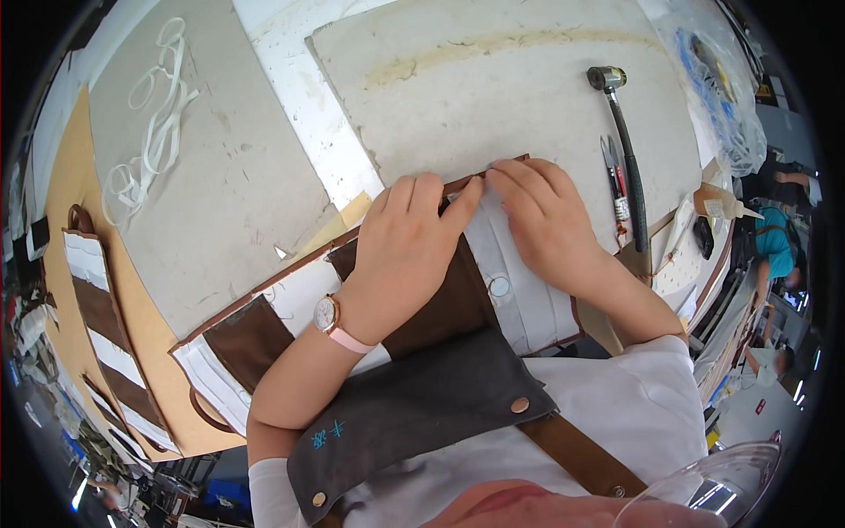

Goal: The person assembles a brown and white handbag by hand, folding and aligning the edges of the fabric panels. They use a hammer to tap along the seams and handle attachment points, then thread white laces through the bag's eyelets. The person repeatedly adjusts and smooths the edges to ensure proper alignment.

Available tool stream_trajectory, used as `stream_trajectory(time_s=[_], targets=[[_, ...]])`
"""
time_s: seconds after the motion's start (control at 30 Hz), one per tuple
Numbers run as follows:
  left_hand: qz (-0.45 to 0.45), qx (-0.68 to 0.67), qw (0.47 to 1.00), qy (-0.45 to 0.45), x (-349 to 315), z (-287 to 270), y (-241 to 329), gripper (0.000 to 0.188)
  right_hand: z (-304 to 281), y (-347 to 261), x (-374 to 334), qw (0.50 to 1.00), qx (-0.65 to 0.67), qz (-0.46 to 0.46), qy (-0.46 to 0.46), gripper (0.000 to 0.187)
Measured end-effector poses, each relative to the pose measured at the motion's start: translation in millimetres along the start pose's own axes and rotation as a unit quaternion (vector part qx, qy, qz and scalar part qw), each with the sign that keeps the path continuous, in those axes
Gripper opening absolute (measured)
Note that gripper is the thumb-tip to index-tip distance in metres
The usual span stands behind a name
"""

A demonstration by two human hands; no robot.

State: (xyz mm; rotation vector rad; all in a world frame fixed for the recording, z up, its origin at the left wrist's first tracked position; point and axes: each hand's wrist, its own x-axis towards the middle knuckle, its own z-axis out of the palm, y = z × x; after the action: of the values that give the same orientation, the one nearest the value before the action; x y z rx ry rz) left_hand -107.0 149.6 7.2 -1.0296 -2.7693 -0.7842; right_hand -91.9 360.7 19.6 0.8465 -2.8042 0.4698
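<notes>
Nearest, a dark apron (405, 422) is lapping over the near edge of a brown-and-white panel (449, 304), which is lying aslant across the front of the bench, its left end sitting nearer than its right. The left hand (405, 233) and the right hand (543, 216) are gripping the panel's far rim just beside each other, their bent fingers leaving hardly any gap; what the thumbs are doing underneath, I can't tell from here.

Past that rim, a right-hand grey board (484, 97) is giving wide room straight ahead, its left edge running away beside a strip of white tabletop (295, 88). Across the strip, a left-hand grey board (229, 176) is offering another broad stretch, its outer side meeting a tan board (145, 326).

On the left, a second striped panel (110, 330) is lying on the tan board, and farther off, looped white cords (158, 141) are taking up part of the left-hand grey board. Beyond the right forearm, slim tools (613, 176) and a hammer (625, 150) are blocking the way rightward. A squeeze bottle (717, 202) and, farther, a plastic bag (726, 123) are crowding the right edge.
</notes>
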Motion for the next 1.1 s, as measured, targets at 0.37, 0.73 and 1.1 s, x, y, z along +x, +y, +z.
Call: stream_trajectory(time_s=[0.37,0.73,1.1], targets=[[0.008,-0.027,0.999,0.024,-6.8,1.6,-5.7,0.040,-10.2,2.1,0.8,0.997,-0.067,0.027,-0.016,0.028],[0.023,-0.046,0.998,0.031,-9.0,1.6,-8.5,0.038,-45.6,166.0,-33.7,0.921,-0.001,0.388,-0.007,0.020],[0.022,-0.059,0.997,0.048,-13.8,4.9,-12.5,0.032,-81.3,120.2,-2.5,0.922,0.039,0.385,-0.005,0.019]])
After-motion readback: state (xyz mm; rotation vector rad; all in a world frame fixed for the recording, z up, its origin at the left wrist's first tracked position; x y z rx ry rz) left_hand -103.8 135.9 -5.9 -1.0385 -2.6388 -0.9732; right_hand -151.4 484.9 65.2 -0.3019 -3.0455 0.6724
